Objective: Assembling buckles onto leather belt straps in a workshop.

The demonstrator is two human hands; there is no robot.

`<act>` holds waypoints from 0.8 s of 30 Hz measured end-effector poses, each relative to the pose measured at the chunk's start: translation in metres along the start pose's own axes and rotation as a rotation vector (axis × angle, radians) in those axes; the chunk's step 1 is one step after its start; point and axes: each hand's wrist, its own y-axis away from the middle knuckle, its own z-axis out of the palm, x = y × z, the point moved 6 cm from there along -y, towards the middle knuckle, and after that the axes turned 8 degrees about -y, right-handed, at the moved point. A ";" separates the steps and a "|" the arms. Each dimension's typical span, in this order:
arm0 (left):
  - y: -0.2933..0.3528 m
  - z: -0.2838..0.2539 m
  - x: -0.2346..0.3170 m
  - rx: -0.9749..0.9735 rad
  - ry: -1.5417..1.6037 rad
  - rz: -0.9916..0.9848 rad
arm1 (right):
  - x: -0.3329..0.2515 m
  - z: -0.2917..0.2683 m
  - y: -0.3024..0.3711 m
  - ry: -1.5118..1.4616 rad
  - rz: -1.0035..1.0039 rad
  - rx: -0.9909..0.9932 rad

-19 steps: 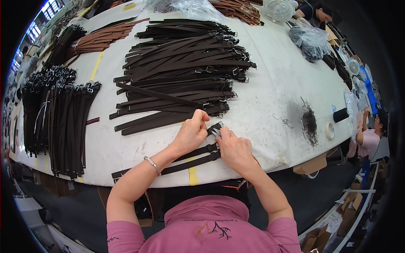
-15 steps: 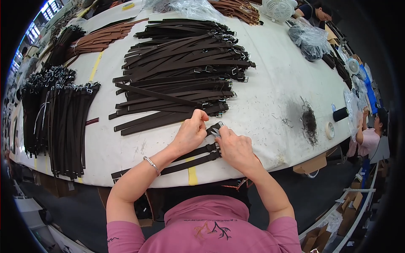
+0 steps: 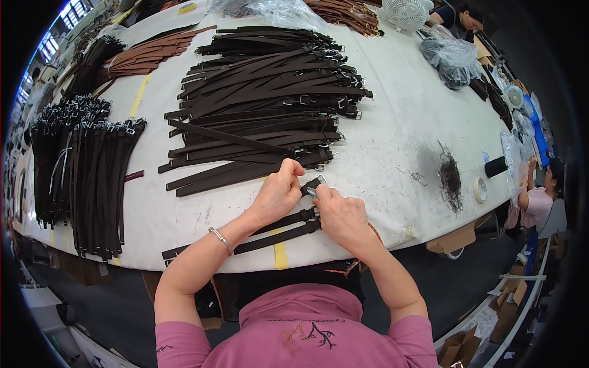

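Observation:
My left hand (image 3: 279, 191) is closed, pinching a dark buckled strap (image 3: 311, 185) whose silver buckle end sticks out past the fingers to the right. Closed around small metal thread snips (image 3: 311, 192), my right hand (image 3: 342, 216) keeps their blades against the strap just below the buckle. Most of the snips is hidden in the palm. Two more dark straps (image 3: 279, 238) lie below my hands, partly under my left forearm, buckles toward my right hand. Beyond my hands spreads a large heap of dark brown straps (image 3: 257, 98) with silver buckles.
Hanging bundles of dark straps (image 3: 98, 178) lie at the left, brown straps (image 3: 159, 52) behind them. On the right are a pile of thread scraps (image 3: 450, 178), a black thread spool (image 3: 496, 166) and a tape roll (image 3: 480, 190). A white fan (image 3: 405, 13) stands far back; two people work nearby.
The snips' blades, spread apart before, now look closed together at the strap. My right hand has shifted very slightly; my left hand stays in place.

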 end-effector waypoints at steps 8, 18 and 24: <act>0.002 -0.001 -0.001 -0.013 0.003 -0.017 | 0.003 0.003 -0.003 -0.015 -0.022 -0.022; 0.001 -0.001 -0.002 0.048 0.034 0.008 | 0.007 -0.005 0.004 -0.162 0.043 -0.043; 0.001 -0.001 -0.001 0.042 0.035 -0.002 | 0.004 -0.003 0.003 -0.121 0.013 -0.039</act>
